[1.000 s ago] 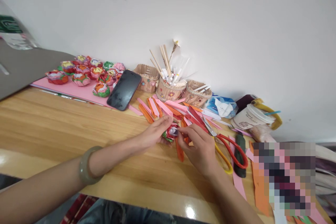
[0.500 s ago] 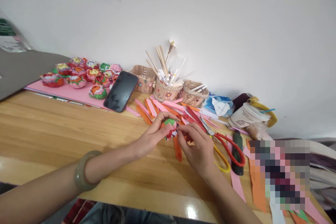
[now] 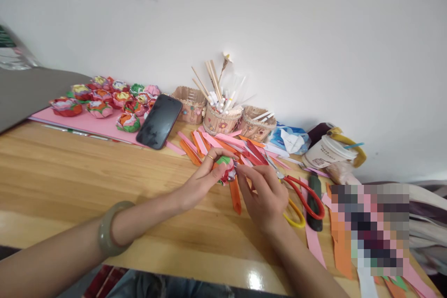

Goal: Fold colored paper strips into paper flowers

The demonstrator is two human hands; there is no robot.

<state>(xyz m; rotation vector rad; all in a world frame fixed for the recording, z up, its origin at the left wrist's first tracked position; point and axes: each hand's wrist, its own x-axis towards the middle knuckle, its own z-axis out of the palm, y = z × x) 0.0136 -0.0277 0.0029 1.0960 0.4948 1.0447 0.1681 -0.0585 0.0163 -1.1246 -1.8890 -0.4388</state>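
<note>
My left hand (image 3: 204,179) holds a small folded paper flower (image 3: 226,171), red, green and white, just above the wooden table (image 3: 70,177). My right hand (image 3: 261,193) pinches the flower's right side with thumb and forefinger. An orange paper strip (image 3: 235,195) hangs down from the flower between both hands. A grey-green bangle (image 3: 106,230) sits on my left wrist.
Folded paper strips (image 3: 223,142) lie behind my hands. Red and yellow scissors (image 3: 302,193) and a dark tool (image 3: 316,195) lie to the right. Finished paper flowers (image 3: 104,100) rest on a pink sheet (image 3: 94,123) beside a black phone (image 3: 159,121). Stick baskets (image 3: 221,118) and a paper cup (image 3: 328,151) stand at the wall.
Both hands have lifted the paper flower off the table and turned it; the green side now faces up. The view has shifted slightly.
</note>
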